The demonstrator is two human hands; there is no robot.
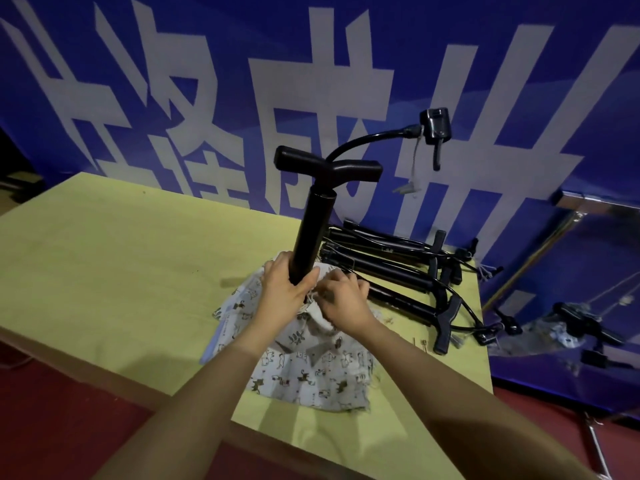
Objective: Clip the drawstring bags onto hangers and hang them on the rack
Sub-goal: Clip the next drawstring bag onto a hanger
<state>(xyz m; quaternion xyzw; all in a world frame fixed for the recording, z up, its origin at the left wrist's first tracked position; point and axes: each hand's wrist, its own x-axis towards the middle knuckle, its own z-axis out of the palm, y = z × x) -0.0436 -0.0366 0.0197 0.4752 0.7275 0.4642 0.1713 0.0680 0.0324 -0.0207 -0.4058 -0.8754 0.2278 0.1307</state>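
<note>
A black hand pump (313,233) with a T-handle stands upright on the yellow table (121,258), its lower end inside the mouth of a white drawstring bag (311,368) printed with small animals. My left hand (284,289) is wrapped around the pump's barrel at the bag's mouth. My right hand (341,299) pinches the gathered fabric and drawstring right beside it. A black hose arcs from the pump to a clip head (434,128) hanging in the air. No hanger or rack is visible.
Several more black pumps (398,271) lie stacked on the table's right side, hoses trailing to the edge. A blue banner with white characters (242,98) backs the table. A shiny metal surface (571,289) stands at the right. Red floor lies below.
</note>
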